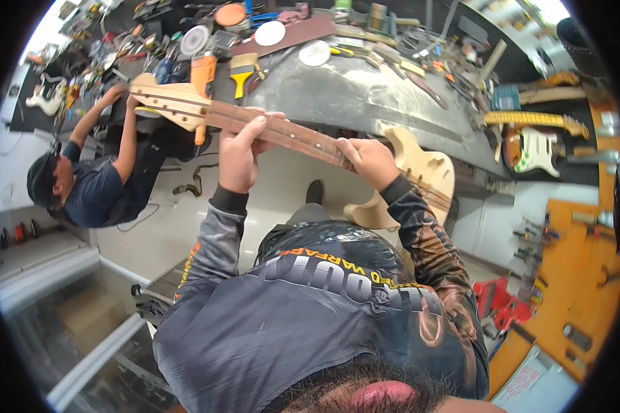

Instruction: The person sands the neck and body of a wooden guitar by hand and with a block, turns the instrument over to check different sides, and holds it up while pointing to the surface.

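Note:
An unfinished electric guitar lies across in front of me, its pale wood body [430, 168] on the right and its bare headstock [169, 103] at the upper left. My left hand [241, 148] wraps round the brown fretboard neck [293, 135] near the headstock end, thumb on top. Farther down, close to the body, my right hand [372, 160] grips the same neck with its thumb over the fretboard edge. My right forearm hides part of the body. No strings show on the neck.
A cluttered dark workbench [393, 100] runs along the far side, with a yellow-handled brush [242, 72] and an orange power tool [202, 82]. A co-worker [93, 182] sits at the left, near the headstock. Other guitars [534, 151] lie at right; an orange tool board [572, 261] stands nearby.

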`<state>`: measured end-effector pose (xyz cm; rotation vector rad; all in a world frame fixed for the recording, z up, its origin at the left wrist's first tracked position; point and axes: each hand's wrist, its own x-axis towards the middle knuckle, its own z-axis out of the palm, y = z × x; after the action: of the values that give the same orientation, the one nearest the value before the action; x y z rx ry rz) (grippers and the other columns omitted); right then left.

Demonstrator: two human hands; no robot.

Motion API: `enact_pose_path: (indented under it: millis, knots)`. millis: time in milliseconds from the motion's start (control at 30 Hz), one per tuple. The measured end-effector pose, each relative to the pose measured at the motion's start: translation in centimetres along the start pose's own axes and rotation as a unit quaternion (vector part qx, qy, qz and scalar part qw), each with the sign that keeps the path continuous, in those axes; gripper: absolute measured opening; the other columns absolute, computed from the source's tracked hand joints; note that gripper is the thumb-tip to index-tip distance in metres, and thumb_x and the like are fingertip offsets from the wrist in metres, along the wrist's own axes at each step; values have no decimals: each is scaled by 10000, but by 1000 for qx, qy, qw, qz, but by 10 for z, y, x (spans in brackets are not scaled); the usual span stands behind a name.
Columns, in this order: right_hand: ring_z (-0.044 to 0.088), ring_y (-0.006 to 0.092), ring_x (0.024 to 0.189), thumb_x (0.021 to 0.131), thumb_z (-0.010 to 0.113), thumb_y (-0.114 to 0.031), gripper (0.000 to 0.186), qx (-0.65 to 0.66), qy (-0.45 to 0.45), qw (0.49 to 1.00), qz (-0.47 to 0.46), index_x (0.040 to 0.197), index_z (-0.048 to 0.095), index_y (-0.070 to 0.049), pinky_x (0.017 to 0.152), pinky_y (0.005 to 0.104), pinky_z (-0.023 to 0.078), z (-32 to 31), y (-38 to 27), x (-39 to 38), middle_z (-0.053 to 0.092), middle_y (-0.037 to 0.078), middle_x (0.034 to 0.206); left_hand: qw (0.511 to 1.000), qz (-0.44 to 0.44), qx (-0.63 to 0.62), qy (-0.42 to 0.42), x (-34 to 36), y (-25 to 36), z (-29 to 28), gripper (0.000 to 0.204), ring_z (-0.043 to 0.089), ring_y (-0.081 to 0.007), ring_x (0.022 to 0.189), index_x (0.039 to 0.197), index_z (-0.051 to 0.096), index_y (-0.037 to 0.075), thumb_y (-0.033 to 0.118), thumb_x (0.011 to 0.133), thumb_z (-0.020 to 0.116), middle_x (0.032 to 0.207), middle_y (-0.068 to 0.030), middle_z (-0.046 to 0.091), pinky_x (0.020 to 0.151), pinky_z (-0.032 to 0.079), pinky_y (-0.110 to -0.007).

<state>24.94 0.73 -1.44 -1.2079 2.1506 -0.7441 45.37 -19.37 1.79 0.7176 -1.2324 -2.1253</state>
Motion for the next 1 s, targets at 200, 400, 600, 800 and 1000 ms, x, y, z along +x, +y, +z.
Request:
enact_pose_path:
  millis: [200, 400, 600, 800, 1000]
  knots:
    - [683, 431, 784, 1066, 484, -576, 634, -122, -25, 990, -70, 792, 707, -49, 719, 522, 529, -3, 23, 53, 691, 198, 746, 995, -26, -68, 68, 13, -42, -31, 264, 720, -300, 1140, 1258, 605, 36, 142, 1021, 651, 1278, -249, 702, 941, 644, -453]
    - [688, 434, 767, 1061, 492, -579, 637, -184, -82, 973, -118, 782, 714, -51, 708, 532, 537, -8, 48, 88, 700, 197, 751, 984, -2, -96, 150, 6, -98, -29, 278, 715, -295, 1147, 1260, 605, 2, 160, 1035, 650, 1295, -234, 698, 936, 641, -473]
    - [715, 415, 788, 1061, 464, -602, 654, -193, -101, 962, -164, 803, 745, -71, 731, 517, 563, -2, 113, 114, 726, 180, 763, 972, 19, -98, 212, 20, -154, -9, 279, 703, -279, 1167, 1246, 617, 11, 188, 1036, 668, 1299, -212, 697, 935, 624, -493]
    - [732, 404, 803, 1063, 418, -633, 709, -161, -154, 965, -137, 803, 772, -75, 744, 518, 574, -7, 140, 127, 742, 184, 794, 951, 24, -85, 297, 49, -204, -8, 306, 698, -275, 1084, 1238, 579, 14, 206, 1032, 699, 1179, -122, 686, 933, 602, -549]
    - [749, 396, 825, 1070, 361, -658, 775, -171, -125, 970, -116, 766, 790, -88, 770, 503, 589, 6, 166, 142, 748, 192, 798, 949, -15, -37, 313, 80, -216, -13, 357, 688, -286, 1098, 1246, 538, 25, 251, 1033, 714, 1217, -138, 665, 971, 577, -561]
